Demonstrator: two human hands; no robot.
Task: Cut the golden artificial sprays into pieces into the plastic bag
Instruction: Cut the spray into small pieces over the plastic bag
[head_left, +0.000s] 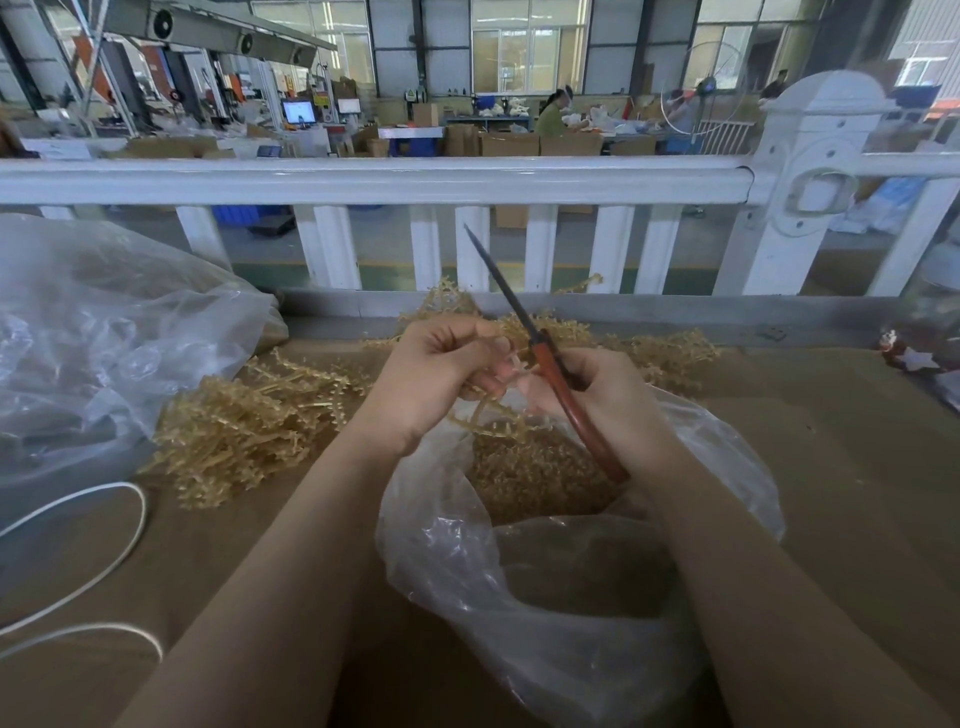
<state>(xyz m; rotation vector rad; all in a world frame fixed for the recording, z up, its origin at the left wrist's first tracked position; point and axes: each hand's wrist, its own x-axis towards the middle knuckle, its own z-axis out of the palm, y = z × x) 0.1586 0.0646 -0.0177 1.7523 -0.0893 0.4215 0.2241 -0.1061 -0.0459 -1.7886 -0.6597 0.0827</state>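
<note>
Above the open plastic bag, the left hand pinches a golden spray; the right hand grips closed scissors. Snipping low over the bag should keep pieces inside.

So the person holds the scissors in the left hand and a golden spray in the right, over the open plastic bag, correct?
Not quite: the hands are swapped. In the head view the right hand grips the red-handled scissors, and the left hand holds the golden spray. Both are indeed over the open plastic bag.
</note>
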